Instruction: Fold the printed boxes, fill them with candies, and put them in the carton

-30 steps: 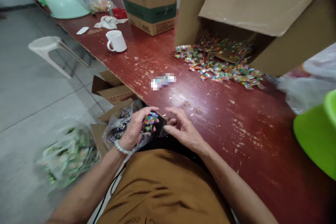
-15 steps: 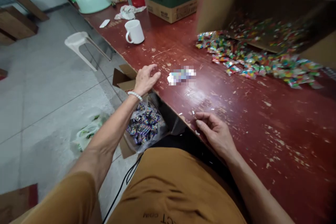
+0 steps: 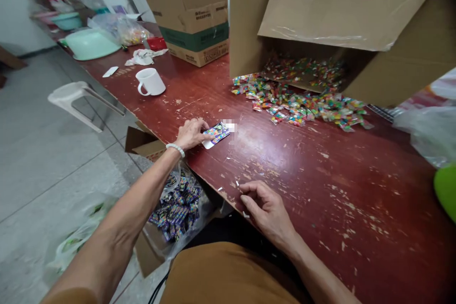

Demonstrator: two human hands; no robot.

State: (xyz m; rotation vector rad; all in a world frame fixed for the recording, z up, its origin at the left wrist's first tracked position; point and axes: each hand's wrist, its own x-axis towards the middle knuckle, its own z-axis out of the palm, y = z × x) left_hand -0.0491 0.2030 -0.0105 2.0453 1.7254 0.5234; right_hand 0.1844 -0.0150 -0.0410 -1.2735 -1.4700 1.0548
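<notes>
My left hand (image 3: pixel 192 134), with a white bead bracelet at the wrist, grips the near end of a small stack of flat, colourfully printed packets (image 3: pixel 216 134) on the table. Its thumb lies over the top print. My right hand (image 3: pixel 265 206) rests at the table's front edge, fingers loosely curled, with a gap between thumb and forefinger and nothing visible in it. A tiny white scrap (image 3: pixel 237 183) lies by its fingertips. Below my left forearm, an open carton lined with clear plastic holds many small purple printed packs (image 3: pixel 180 209).
Wrapped colourful sweets (image 3: pixel 302 104) spill from a tipped carton (image 3: pixel 327 14) at the back right. A white mug (image 3: pixel 151 81), a tall carton (image 3: pixel 197 33) and a green basin (image 3: pixel 90 45) stand along the red table (image 3: pixel 320 190). A white stool (image 3: pixel 76 92) stands on the floor.
My left hand has come down onto the printed packets and taken hold of their near end. The right hand stays by the table edge. The view has shifted up and right.
</notes>
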